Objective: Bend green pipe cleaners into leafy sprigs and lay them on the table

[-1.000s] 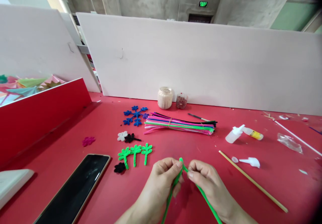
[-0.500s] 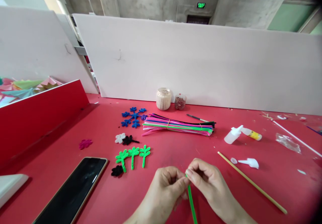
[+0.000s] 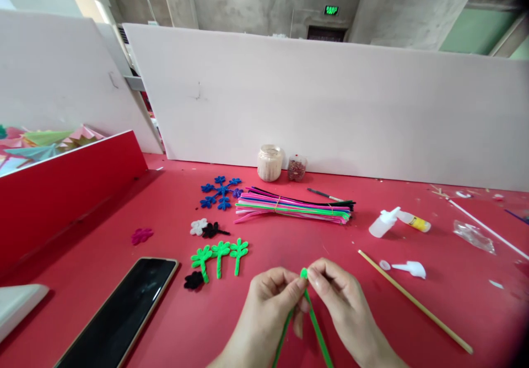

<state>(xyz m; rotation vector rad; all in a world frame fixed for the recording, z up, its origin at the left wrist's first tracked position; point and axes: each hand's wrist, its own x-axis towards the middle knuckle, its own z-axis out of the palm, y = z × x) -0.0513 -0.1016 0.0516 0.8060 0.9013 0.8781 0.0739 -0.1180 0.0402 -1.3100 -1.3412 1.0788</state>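
Between my fingertips is a green pipe cleaner [image 3: 317, 329], with a small bend showing at the top and two lengths trailing down toward me. My left hand [image 3: 268, 313] pinches it from the left. Right against it, my right hand [image 3: 345, 302] pinches the same bend between thumb and finger. To the left lie several finished shapes: green leafy sprigs [image 3: 220, 258], a black flower [image 3: 193, 281], a white flower [image 3: 199, 226] beside a black one with a stem [image 3: 213, 230], a magenta flower [image 3: 141, 236] and a blue snowflake-like piece [image 3: 222, 191].
A banded bundle of coloured pipe cleaners [image 3: 293, 207] lies ahead, before a glass jar [image 3: 270, 164] and a small container [image 3: 296, 168]. On the right are a wooden stick [image 3: 415, 302], a white squeeze bottle [image 3: 382, 223] and a yellow-labelled bottle [image 3: 415, 222]. A phone [image 3: 119, 313] lies left.
The green pipe cleaner now shows a bend above my fingertips and a second length hanging beneath my left hand. Both hands stay close together.
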